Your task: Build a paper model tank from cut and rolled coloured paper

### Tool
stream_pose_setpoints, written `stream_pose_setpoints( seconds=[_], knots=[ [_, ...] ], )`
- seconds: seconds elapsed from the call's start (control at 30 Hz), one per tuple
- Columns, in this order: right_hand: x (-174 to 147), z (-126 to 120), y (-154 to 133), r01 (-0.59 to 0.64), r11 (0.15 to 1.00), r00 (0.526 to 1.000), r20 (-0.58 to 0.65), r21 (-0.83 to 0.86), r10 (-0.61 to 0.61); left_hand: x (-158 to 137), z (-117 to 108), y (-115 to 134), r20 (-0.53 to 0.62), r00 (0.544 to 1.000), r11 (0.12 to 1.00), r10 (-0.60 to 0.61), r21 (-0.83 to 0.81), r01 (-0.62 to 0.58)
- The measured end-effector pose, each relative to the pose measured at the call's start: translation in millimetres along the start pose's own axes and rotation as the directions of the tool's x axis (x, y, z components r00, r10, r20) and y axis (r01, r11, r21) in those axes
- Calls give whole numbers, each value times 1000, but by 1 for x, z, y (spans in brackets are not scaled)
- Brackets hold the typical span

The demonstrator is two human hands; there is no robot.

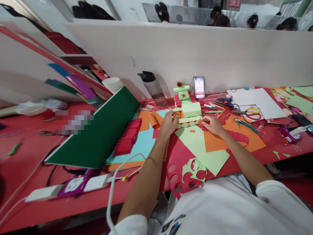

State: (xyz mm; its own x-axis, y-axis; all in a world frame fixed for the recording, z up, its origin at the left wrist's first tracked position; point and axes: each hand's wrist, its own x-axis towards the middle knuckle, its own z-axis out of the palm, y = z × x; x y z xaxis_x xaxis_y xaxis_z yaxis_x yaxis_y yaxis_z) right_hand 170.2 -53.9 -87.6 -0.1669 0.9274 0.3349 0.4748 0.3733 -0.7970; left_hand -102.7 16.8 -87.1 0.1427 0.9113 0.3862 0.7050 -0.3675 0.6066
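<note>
Pale-green, blocky paper model (192, 110) right of clear plastic black-lidded bottle (154, 89); L hand (168, 122) & R hand (213, 125) at its ends, fingers bent, grip unclear. Prob. adjusting; next move needs light, steady pressure.

Table (24, 169): red top
Back edge: bottle (154, 90), phone (199, 87) upright
Front left: purple power strip (73, 185)
Right: orange paper (254, 139), green scraps (276, 155)

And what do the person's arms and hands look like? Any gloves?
No gloves: the left hand and right hand are bare, like the forearms. The short sleeves are white, part of a white shirt with dark and coloured marks in front.
</note>
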Motion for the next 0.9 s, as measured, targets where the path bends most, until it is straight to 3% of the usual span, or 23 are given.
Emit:
stream_pose_setpoints(
  seconds=[0.13, 0.2, 0.33, 0.47, 0.67, 0.9],
  knots=[
    [-1, 0, -3, -52, 992, 998, 28, 119, 49, -3, -14, 17, -37, 995, 996, 88, 17, -87],
    [-2, 1, -5, -93, 973, 995, 55, 212, 84, -8, -19, 28, 30, 987, 987, 160, -1, -160],
    [-4, 3, -10, -128, 945, 989, 105, 300, 100, -21, -12, 48, 287, 897, 941, 336, -73, -330],
    [-5, 5, -14, -138, 948, 986, 129, 286, 104, -30, 7, 56, 407, 819, 907, 404, -61, -417],
    [-3, 1, -14, -73, 945, 995, 94, 318, 46, -30, 15, 51, 246, 863, 897, 442, -97, -431],
    [-4, -5, -18, -166, 901, 977, 190, 401, 96, -30, 16, 43, 129, 808, 817, 575, -142, -559]
  ],
)
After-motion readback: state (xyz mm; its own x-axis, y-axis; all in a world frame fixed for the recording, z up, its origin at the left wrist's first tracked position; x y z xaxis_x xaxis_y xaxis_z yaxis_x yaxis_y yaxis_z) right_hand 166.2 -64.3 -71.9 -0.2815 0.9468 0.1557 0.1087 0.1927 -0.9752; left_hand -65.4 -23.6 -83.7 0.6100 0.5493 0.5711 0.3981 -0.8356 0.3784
